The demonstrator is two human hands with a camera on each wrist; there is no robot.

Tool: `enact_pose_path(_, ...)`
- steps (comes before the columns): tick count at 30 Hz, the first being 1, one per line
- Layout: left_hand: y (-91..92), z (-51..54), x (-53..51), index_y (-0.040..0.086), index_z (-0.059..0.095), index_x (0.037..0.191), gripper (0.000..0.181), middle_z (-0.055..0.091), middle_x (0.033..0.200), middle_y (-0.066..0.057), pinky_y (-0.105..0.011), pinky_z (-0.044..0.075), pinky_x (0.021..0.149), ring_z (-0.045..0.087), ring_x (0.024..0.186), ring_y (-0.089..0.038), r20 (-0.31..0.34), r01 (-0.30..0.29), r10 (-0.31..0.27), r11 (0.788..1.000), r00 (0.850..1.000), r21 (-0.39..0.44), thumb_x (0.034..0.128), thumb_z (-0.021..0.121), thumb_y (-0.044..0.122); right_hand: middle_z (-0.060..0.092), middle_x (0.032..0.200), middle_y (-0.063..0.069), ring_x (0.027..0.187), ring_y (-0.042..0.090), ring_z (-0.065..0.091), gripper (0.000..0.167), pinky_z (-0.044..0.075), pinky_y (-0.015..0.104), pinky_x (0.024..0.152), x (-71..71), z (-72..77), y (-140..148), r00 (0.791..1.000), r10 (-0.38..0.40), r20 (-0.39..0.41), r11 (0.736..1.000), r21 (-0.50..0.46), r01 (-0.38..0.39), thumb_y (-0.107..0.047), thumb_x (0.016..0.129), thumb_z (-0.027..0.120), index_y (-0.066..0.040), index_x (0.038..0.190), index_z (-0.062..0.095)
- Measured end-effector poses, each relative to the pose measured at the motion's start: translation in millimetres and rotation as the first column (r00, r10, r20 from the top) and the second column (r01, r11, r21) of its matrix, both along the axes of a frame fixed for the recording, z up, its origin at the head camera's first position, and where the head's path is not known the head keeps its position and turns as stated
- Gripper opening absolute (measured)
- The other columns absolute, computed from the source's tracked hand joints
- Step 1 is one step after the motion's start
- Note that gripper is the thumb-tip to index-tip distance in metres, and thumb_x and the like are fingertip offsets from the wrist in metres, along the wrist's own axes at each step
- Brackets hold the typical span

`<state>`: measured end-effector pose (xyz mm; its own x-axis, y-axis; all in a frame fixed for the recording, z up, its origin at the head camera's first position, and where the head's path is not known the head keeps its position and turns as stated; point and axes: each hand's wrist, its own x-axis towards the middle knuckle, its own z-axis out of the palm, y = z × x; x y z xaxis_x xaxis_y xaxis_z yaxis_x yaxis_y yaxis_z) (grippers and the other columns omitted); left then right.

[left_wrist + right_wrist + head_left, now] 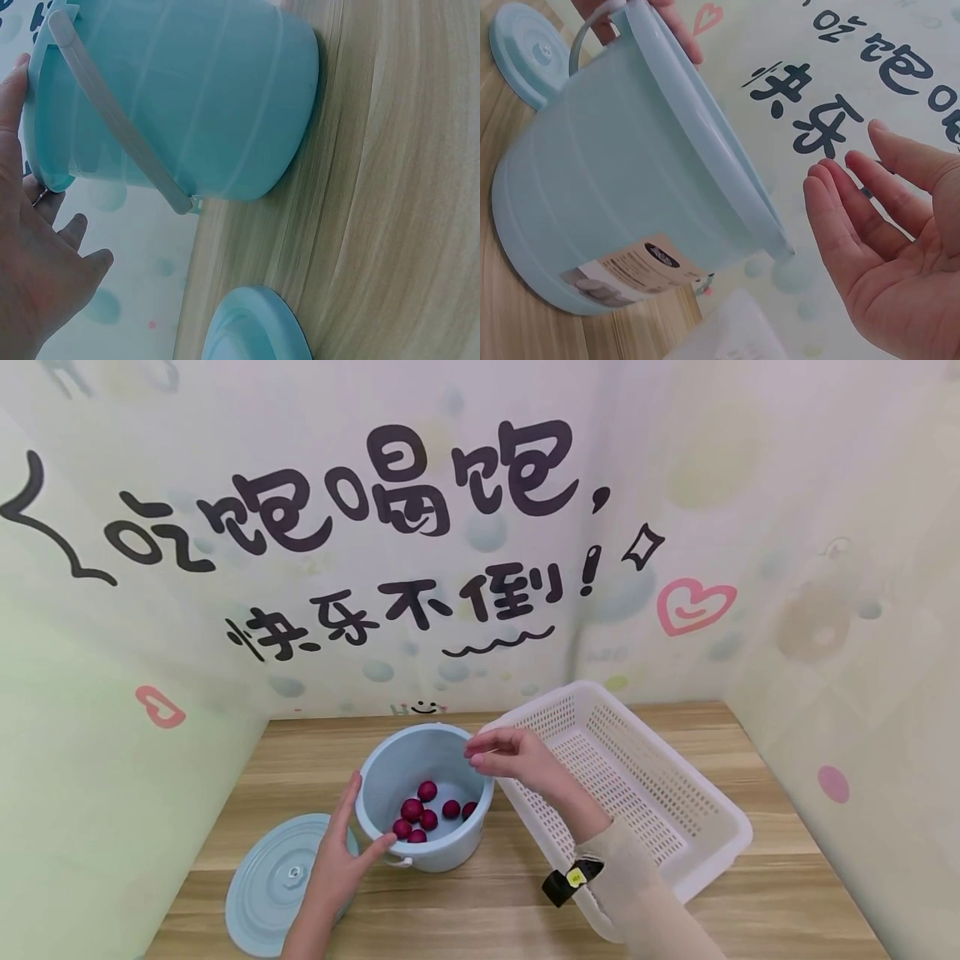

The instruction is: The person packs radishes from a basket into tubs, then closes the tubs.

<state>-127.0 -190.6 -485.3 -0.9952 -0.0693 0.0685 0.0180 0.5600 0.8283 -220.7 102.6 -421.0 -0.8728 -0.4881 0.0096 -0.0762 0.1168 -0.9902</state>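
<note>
A light blue bucket point(450, 852) stands upright on the table, with several small dark red balls point(412, 810) on its floor. My left hand point(339, 852) rests against the left side of the bucket's rim, thumb at the near edge and fingers spread along the outside. In the left wrist view the bucket's handle point(120, 127) hangs down its side. Just above the right part of the rim is my right hand point(517, 755). Its fingers are loosely bent, and the right wrist view shows nothing held in that hand point(900, 232).
A round light blue lid point(258, 885) lies on the table at the left, partly behind the left forearm. Right of the bucket sits a white perforated basket point(720, 835), with the right forearm across its near left side. A printed wall point(480, 685) borders the table point(787, 893).
</note>
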Motion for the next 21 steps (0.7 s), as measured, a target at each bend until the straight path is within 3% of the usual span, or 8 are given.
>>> enact_pose_path(14,-0.7,4.0,1.2,0.025,0.019,0.161,0.096,0.018,0.168,-0.011,-0.073,0.024,0.114,0.019,0.152,-0.044,-0.034,0.019,-0.020,0.999,0.999,-0.031,0.0851,0.078,0.035,0.068,0.124,0.023,0.099,0.010,0.071,0.032,0.060,0.027,0.090,30.8,10.9,-29,0.999,0.032,-0.019,0.994,-0.104,-0.034,-0.017,0.096,0.066,0.001,0.123,0.067)
enact_pose_path(18,-6.2,4.2,0.8,0.025,0.019,0.161,0.092,0.019,0.167,-0.012,-0.073,0.024,0.115,0.020,0.152,-0.044,-0.053,0.024,-0.026,0.999,0.998,-0.033,0.0882,0.075,0.032,0.069,0.121,0.022,0.101,0.025,0.071,0.030,0.059,0.020,0.081,41.1,12.1,-43,0.997,0.040,-0.071,0.993,-0.111,-0.048,-0.015,0.096,0.065,0.000,0.122,0.067)
enact_pose_path(21,-13.1,6.0,1.0,0.027,0.019,0.161,0.086,0.020,0.167,-0.011,-0.073,0.023,0.115,0.021,0.152,-0.044,-0.049,0.010,-0.011,0.999,0.999,-0.031,0.0922,0.070,0.030,0.070,0.119,0.022,0.104,0.028,0.070,0.029,0.057,0.018,0.082,49.3,9.9,-55,0.992,0.050,-0.117,0.991,-0.114,-0.063,-0.013,0.097,0.064,0.000,0.121,0.067)
